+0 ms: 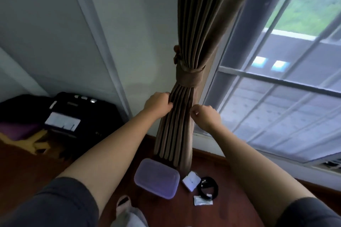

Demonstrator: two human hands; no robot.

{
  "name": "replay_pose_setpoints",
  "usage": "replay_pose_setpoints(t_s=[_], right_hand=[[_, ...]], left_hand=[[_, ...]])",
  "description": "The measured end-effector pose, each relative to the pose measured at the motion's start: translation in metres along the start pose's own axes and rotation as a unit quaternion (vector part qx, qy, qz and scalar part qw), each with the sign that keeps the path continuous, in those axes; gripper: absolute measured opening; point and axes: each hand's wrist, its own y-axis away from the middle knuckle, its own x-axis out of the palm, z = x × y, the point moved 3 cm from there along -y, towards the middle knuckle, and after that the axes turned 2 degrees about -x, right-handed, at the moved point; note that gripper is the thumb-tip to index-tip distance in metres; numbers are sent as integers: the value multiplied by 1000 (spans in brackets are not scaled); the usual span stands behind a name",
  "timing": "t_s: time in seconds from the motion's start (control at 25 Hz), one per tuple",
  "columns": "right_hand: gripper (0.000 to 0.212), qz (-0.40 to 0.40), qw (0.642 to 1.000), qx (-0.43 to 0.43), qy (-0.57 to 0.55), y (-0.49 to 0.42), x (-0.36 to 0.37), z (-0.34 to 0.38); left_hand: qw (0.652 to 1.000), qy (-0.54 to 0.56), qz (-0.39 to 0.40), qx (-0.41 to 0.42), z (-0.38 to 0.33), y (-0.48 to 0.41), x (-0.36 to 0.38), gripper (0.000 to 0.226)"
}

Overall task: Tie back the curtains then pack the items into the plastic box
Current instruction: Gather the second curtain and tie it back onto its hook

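Below the brown fabric tie-back band [188, 77], at twelve o'clock from the lilac lidded plastic box [156, 178], seemingly tidying the tied brown pleated curtain [177, 134]: left hand [158, 105] gripping folds, right hand [206, 116] curled at its three o'clock edge, pinch unclear; next, likely letting go and unlidding; band's fastening blurred.

Wood floor [46, 171] with plastic box [156, 178], white square [191, 180], black cable [208, 187], sachet [202, 202].

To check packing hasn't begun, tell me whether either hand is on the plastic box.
No: left hand and right hand both grip the curtain; the plastic box lies on the floor.
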Motion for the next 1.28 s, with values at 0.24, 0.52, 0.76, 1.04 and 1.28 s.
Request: replay_pose_setpoints(t_s=[0.24,0.52,0.76,1.04,1.28], right_hand=[[49,57,997,-20,-38,41,63,6],[68,164,985,56,-5,123,187,-40],[70,133,985,109,-22,187,278,-43],[71,120,985,122,-25,226,425,-77],[74,117,988,103,-13,204,576,-148]], left_hand=[[993,-25,37,-109,40,65,62,45],[978,-65,156,-124,96,114,161,57],[979,-88,154,-102,142,163,242,60],[973,-117,149,-128,217,204,402,60],[974,-127,124,-142,304,192,558,63]])
